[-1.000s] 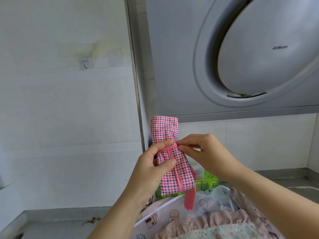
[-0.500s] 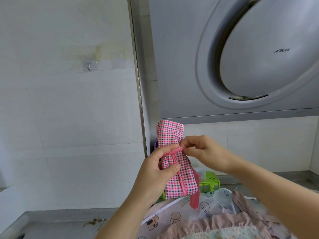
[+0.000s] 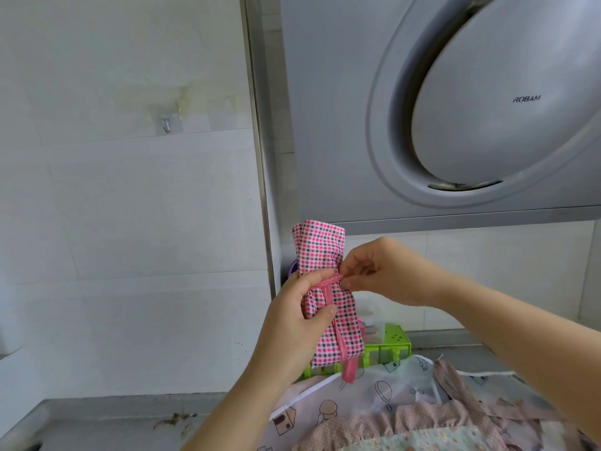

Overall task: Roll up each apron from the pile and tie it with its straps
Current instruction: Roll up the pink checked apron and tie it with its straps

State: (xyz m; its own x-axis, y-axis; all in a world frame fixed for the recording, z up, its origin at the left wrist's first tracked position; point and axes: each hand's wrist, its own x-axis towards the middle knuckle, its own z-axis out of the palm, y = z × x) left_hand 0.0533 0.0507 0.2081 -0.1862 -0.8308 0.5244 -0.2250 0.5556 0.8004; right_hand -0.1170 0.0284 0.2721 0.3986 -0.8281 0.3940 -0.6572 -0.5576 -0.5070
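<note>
Just one rolled apron (image 3: 327, 288), two hands (image 3: 294, 323) (image 3: 387, 271).

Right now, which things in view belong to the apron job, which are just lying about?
Job: checked apron roll, held by left hand; pink strap, pinched by right hand; apron pile.
Lying about: green rack, wall hook, range hood.

Both bare hands were raised, close together
The left hand (image 3: 292, 323) gripped the pink-and-white checked rolled fabric apron (image 3: 320, 249) upright, thumb across its front, forearm rising from below; the right hand (image 3: 390, 271), forearm reaching in from the right, pinched the pink striped strap (image 3: 325, 282) between thumb and curled fingers
</note>
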